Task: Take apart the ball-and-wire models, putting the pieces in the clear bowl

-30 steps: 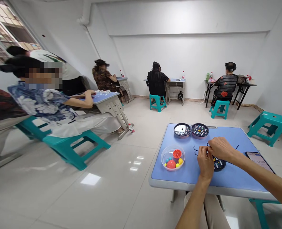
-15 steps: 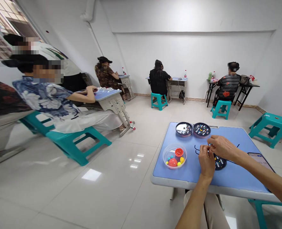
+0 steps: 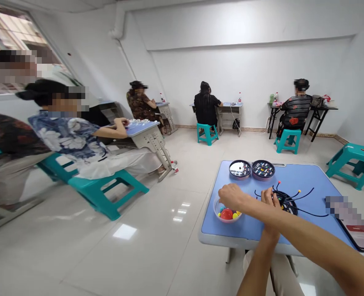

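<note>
A round black base (image 3: 288, 205) with a printed face lies on the blue table, thin curved black rods fanning out from it. A small red ball (image 3: 279, 182) tips one rod and a small yellow ball (image 3: 299, 191) another. My left hand (image 3: 270, 201) grips the left side of this base with bent fingers. Crossing above my left forearm, my right arm brings my right hand (image 3: 232, 197) over the clear plastic bowl (image 3: 216, 216). Its fingertips point down and are hidden. Inside the bowl are a big red ball (image 3: 226, 214) and several small yellow and blue balls.
Two round black-rimmed dishes (image 3: 263, 169) sit at the table's far edge. A phone (image 3: 353, 226) lies at the right. Teal stools (image 3: 354, 162) stand around. Several people sit at other desks (image 3: 146, 133), with a bottle (image 3: 174, 166) on the floor beside one.
My right hand has left the black base and swung left over the bowl. My left hand stays by the base, where the rods with the red and yellow balls are now exposed.
</note>
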`<state>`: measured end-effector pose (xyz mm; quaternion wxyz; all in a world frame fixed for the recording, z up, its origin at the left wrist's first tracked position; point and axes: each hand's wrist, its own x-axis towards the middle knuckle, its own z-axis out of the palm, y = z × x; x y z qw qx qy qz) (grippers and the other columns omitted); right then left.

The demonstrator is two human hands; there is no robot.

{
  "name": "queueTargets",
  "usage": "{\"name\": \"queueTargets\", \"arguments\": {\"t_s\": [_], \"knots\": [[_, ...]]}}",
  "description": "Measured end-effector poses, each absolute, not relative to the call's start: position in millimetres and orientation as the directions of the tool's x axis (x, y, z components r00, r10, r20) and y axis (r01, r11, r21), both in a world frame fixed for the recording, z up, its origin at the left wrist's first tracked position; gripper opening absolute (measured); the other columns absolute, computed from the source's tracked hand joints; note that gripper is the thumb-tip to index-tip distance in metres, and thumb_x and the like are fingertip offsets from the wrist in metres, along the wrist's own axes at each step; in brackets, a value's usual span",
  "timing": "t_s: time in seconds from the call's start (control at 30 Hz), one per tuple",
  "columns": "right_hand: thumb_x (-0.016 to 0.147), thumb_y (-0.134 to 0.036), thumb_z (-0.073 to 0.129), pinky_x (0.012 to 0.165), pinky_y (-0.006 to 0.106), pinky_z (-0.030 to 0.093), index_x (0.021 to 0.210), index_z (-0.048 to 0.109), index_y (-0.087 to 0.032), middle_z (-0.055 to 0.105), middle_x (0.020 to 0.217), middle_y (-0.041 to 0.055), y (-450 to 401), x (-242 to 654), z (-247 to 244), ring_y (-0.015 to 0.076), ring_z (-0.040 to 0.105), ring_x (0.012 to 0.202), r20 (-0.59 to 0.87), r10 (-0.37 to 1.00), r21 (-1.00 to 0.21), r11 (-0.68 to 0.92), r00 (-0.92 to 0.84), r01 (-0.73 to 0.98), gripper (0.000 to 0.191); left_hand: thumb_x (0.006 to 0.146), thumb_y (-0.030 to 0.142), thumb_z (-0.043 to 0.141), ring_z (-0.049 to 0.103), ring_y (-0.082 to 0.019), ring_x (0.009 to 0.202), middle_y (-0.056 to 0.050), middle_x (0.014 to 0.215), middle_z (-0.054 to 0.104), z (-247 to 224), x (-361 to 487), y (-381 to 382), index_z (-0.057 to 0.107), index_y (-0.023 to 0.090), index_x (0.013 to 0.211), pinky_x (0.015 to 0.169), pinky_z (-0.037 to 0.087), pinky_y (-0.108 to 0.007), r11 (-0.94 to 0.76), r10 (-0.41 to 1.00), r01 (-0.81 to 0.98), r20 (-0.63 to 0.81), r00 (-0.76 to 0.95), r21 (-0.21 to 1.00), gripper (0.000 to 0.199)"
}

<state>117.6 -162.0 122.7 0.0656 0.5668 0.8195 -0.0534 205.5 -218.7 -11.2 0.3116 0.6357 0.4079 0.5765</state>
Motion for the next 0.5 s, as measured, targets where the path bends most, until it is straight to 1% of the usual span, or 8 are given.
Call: {"name": "queueTargets", "arguments": {"t_s": [0.07,0.1,0.17,0.23,0.3,0.37,0.43,0.5], "knots": [[0.09,-0.038,0.063,0.065,0.025,0.041,0.091,0.071,-0.012,0.073,0.091,0.0163,-161.1,115.6,123.5,0.0229,0.069,0.087,-0.178,0.92,-0.031,0.349,-0.349,0.937,0.027,0.097,0.024,0.04,0.061,-0.019,0.092,-0.009,0.104,0.062,-10.6,202.4,-219.8,0.057,0.021,0.116,0.085,0.051,-0.037,-0.476,0.874,0.202,0.486,0.0,0.856,0.025],[0.091,-0.042,0.061,0.065,0.025,0.041,0.092,0.071,-0.013,0.073,0.091,0.0155,-163.7,120.4,127.1,0.023,0.069,0.087,-0.161,0.922,-0.048,0.349,-0.352,0.936,0.031,0.097,0.024,0.04,0.061,-0.019,0.091,-0.008,0.102,0.062,-10.6,201.5,-220.5,0.057,0.021,0.115,0.085,0.051,-0.037,-0.48,0.87,0.225,0.494,-0.007,0.848,0.025],[0.094,-0.047,0.055,0.064,0.025,0.04,0.095,0.07,-0.014,0.073,0.092,0.0133,-174.4,142.2,139.9,0.0224,0.068,0.087,-0.075,0.932,-0.088,0.347,-0.353,0.934,0.036,0.096,0.026,0.042,0.062,-0.021,0.088,-0.007,0.095,0.064,-11.3,200.8,-221.9,0.06,0.021,0.11,0.083,0.051,-0.038,-0.5,0.854,0.265,0.521,-0.011,0.825,0.023],[0.096,-0.044,0.051,0.064,0.025,0.037,0.095,0.069,-0.017,0.073,0.094,0.0099,-189.2,177.5,157.2,0.0201,0.067,0.087,0.056,0.947,-0.128,0.32,-0.315,0.939,0.032,0.094,0.027,0.045,0.062,-0.024,0.09,-0.009,0.092,0.064,-10.9,201.8,-223.4,0.061,0.02,0.106,0.081,0.051,-0.039,-0.537,0.822,0.293,0.568,-0.026,0.791,0.021],[0.096,-0.033,0.05,0.062,0.024,0.033,0.082,0.069,-0.017,0.072,0.085,0.0073,-203.1,219.3,173.2,0.0167,0.065,0.08,0.131,0.973,-0.122,0.206,-0.19,0.971,0.028,0.092,0.027,0.048,0.061,-0.027,0.098,-0.013,0.101,0.062,-7.2,204.3,-224.2,0.058,0.017,0.112,0.08,0.052,-0.039,-0.579,0.776,0.312,0.626,-0.072,0.753,0.024],[0.095,-0.027,0.047,0.059,0.024,0.03,0.073,0.067,-0.016,0.07,0.078,0.0072,-213.1,258.3,181.9,0.0152,0.062,0.073,0.174,0.983,-0.088,0.074,-0.058,0.993,0.032,0.092,0.027,0.051,0.057,-0.027,0.109,-0.017,0.116,0.057,0.3,207.8,-223.3,0.051,0.015,0.124,0.085,0.051,-0.04,-0.616,0.719,0.337,0.683,-0.129,0.712,0.034],[0.094,-0.026,0.049,0.059,0.024,0.029,0.072,0.067,-0.017,0.07,0.076,0.0066,-218.7,286.7,180.5,0.0154,0.061,0.072,0.147,0.989,-0.084,-0.007,0.019,0.996,0.03,0.092,0.028,0.054,0.052,-0.027,0.118,-0.019,0.125,0.052,9.5,211.8,-220.2,0.045,0.014,0.13,0.094,0.048,-0.044,-0.644,0.678,0.354,0.72,-0.147,0.678,0.042],[0.093,-0.03,0.05,0.059,0.024,0.03,0.076,0.069,-0.018,0.07,0.078,0.0062,-220.7,301.4,171.0,0.0162,0.062,0.075,0.094,0.995,-0.095,-0.034,0.042,0.995,0.028,0.092,0.029,0.055,0.05,-0.027,0.12,-0.019,0.126,0.052,17.2,215.9,-214.9,0.046,0.013,0.129,0.098,0.045,-0.046,-0.657,0.669,0.353,0.731,-0.134,0.666,0.041]]}}
